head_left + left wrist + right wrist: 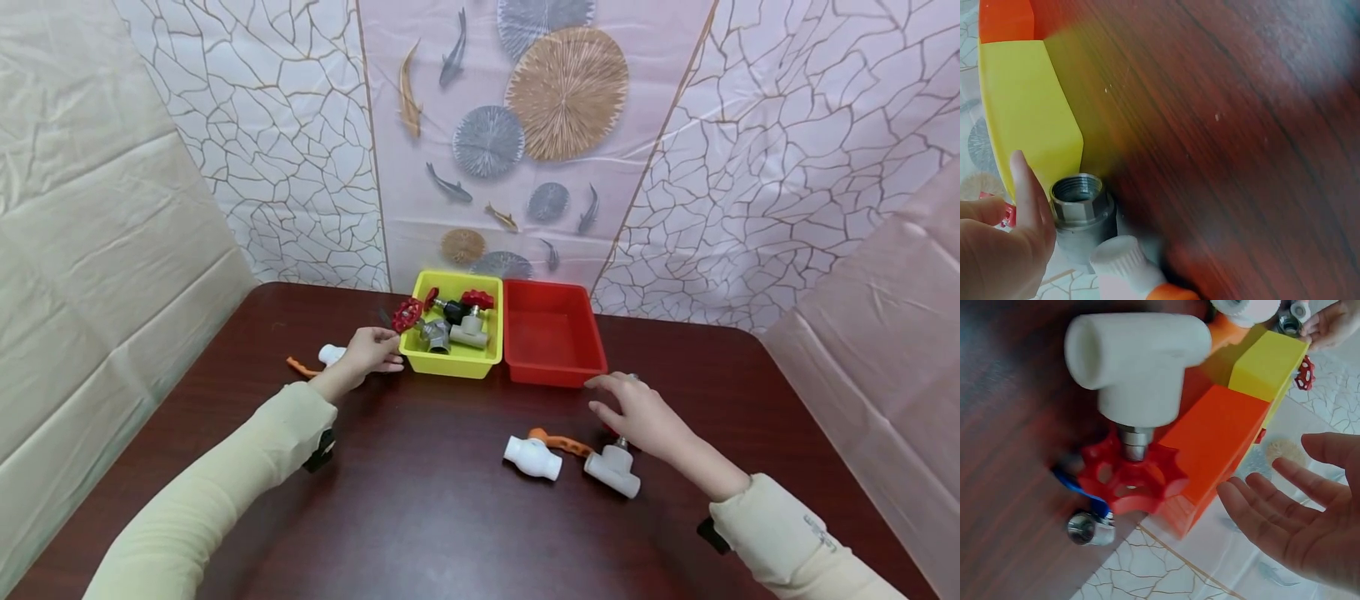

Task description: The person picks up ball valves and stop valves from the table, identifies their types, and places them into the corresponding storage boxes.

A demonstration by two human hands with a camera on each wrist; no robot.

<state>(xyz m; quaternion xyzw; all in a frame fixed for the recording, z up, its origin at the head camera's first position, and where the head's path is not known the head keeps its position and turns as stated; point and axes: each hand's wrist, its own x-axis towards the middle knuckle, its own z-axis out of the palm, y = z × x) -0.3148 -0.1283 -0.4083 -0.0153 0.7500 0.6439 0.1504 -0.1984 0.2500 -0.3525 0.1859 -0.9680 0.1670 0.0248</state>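
My left hand (366,354) is at the left side of the yellow bin (450,367), its fingers extended near the rim. A red-wheeled metal valve (407,315) leans over that rim, apart from any clear grip. Beside the hand in the left wrist view is a metal threaded fitting (1082,203). Over the table's right side hovers my right hand (637,412), fingers loosely spread and holding nothing. Below it lies a grey tee-shaped valve (612,471), whose red handwheel (1132,478) shows in the right wrist view. A white ball valve (532,458) with an orange lever lies to its left.
Inside the yellow bin are several valves, including a grey one (468,333) with a red wheel. The red bin (555,377) adjoins it. Another white valve (330,354) with an orange lever lies far left. A small blue-handled metal valve (1091,528) lies near the red bin.
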